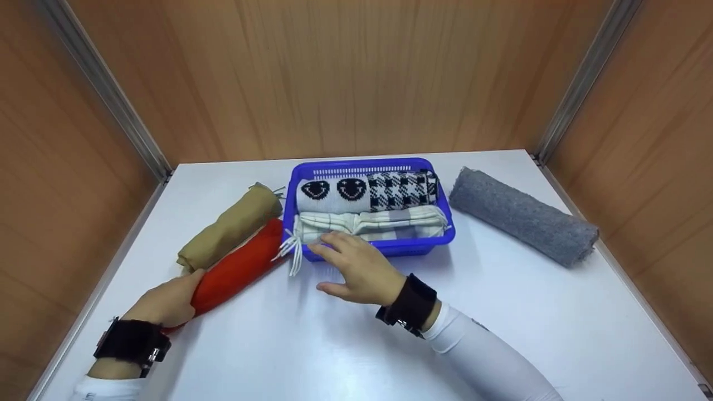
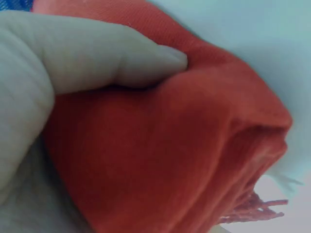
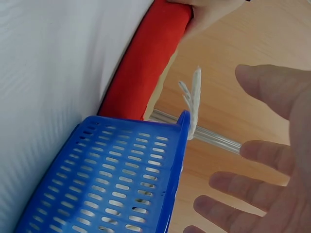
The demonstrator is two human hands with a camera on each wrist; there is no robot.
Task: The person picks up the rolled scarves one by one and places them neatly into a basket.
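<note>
My left hand [image 1: 171, 299] grips a rolled red scarf [image 1: 240, 268] near its lower end; in the left wrist view the thumb [image 2: 121, 56] presses into the cloth. The scarf's far end meets the left side of a blue plastic basket [image 1: 370, 162]. Over the basket's front rim hovers my right hand [image 1: 356, 267], fingers spread and holding nothing. Inside the basket lie a rolled black-and-white patterned scarf [image 1: 401, 189] at the back and a folded white checked scarf [image 1: 401, 220] in front. White tassels [image 1: 295, 250] hang over the front left corner.
A rolled tan scarf [image 1: 234, 223] lies on the white table [image 1: 312, 345] along the red one's left side. Right of the basket is a rolled grey scarf [image 1: 521, 217]. Wooden panels [image 1: 356, 78] enclose the table at the back and both sides.
</note>
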